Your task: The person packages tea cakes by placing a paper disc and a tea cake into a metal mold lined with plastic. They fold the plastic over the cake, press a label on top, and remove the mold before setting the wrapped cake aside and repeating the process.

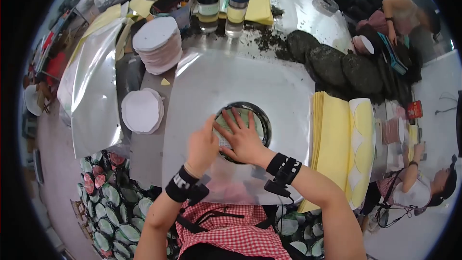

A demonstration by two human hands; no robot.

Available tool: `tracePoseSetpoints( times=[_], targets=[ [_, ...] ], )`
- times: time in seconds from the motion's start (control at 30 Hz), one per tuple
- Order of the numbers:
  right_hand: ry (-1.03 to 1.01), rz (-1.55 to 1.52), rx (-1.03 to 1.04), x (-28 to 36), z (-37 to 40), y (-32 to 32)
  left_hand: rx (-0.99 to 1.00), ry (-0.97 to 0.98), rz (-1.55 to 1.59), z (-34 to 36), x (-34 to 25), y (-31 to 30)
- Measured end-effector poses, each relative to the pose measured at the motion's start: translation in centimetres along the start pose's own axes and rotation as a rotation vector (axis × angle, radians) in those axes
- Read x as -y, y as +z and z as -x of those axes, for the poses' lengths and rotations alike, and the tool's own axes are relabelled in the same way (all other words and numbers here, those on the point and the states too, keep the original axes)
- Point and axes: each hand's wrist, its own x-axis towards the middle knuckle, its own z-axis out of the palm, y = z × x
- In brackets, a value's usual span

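A round, dark-rimmed disc point(264, 124) with a printed paper label point(223, 141) on top lies on a clear plastic sheet point(288, 77) in front of me. My right hand point(243, 136) rests flat over the label with its fingers spread. At the disc's left edge is my left hand point(202, 145), slightly blurred, its fingers curled and its index fingertip at the rim. I cannot tell what, if anything, it pinches. The fingers of both hands come close together over the label's left side.
White round paper stacks point(142, 110) stand left, near silvery sheets point(96, 91). Yellow paper point(332, 139) lies right. Dark pressed cakes point(332, 65) and two lidded glasses point(237, 14) are behind. Wrapped rounds point(110, 212) are heaped below. Two people point(414, 185) sit at the right.
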Motion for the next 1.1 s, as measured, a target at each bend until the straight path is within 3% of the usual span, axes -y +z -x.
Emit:
tracePoseSetpoints(
  times=[0.07, 0.1, 0.13, 0.23, 0.27, 0.33, 0.4, 0.43, 0.47, 0.5, 0.57, 0.6, 0.67, 0.73, 0.77, 0.83, 1.03, 1.1],
  targets=[
    [0.061, 0.033, 0.191, 0.2, 0.1, 0.1, 0.045, -0.011, -0.017, 0.2, -4.1, -0.4],
    [0.008, 0.075, 0.002, -0.2, 0.5, 1.4, 0.01, 0.141, -0.035, 1.1, -5.2, 0.2],
    [-0.009, 0.077, 0.012, -0.3, 1.2, 2.0, -0.028, 0.293, -0.054, 2.1, -6.2, 0.7],
    [-0.045, -0.29, -0.433, -1.5, 1.1, 0.1, 0.078, 0.182, -0.079, 4.7, -8.4, 0.3],
    [0.113, -0.218, -0.51, -1.5, 1.4, -1.5, 0.061, 0.169, -0.08, 5.1, -8.8, -0.1],
    [0.546, -0.603, -0.321, -0.7, 1.8, -1.8, 0.049, 0.116, -0.106, 6.9, -9.3, -0.7],
    [0.227, -0.741, -0.089, -0.4, 3.7, 3.3, -0.006, 0.112, -0.065, 7.5, -8.3, -0.8],
    [0.19, -0.933, -0.079, 4.0, 3.7, -1.6, -0.053, 0.048, -0.073, 8.0, -7.4, -1.0],
    [0.199, -0.947, -0.086, 4.6, 4.1, -1.9, -0.099, -0.009, -0.08, 8.5, -6.7, -1.5],
    [0.211, -0.772, -0.119, 4.4, 4.0, -2.3, 0.042, -0.181, -0.078, 8.5, -6.4, -2.8],
    [0.191, -0.519, -0.178, 3.4, 5.1, -2.6, 0.035, -0.361, 0.306, 9.4, -2.7, -3.7],
    [0.195, -0.524, -0.179, 2.9, 6.1, -3.0, 0.028, -0.255, 0.28, 10.4, 0.5, -4.6],
    [-0.034, -0.168, -0.415, 2.3, 8.4, -4.0, 0.016, -0.054, 0.106, 11.5, 4.0, -8.6],
    [0.059, -0.151, -0.327, 2.3, 10.8, -3.2, 0.257, 0.24, -0.16, 11.4, 5.7, -12.9],
    [0.13, -0.198, -0.33, 2.5, 11.6, -2.4, 0.265, 0.231, -0.156, 11.0, 6.0, -12.8],
    [0.206, -0.26, -0.317, 3.0, 12.5, -0.3, 0.496, 0.385, -0.184, 11.1, 6.8, -12.4],
    [0.298, -0.598, -0.271, 5.1, 14.4, 0.2, 0.491, 0.344, -0.027, 11.3, 9.8, -11.2],
    [0.07, -0.444, -0.259, 7.4, 16.1, -2.2, 0.556, 0.29, -0.037, 10.7, 9.2, -11.5]
  ],
)
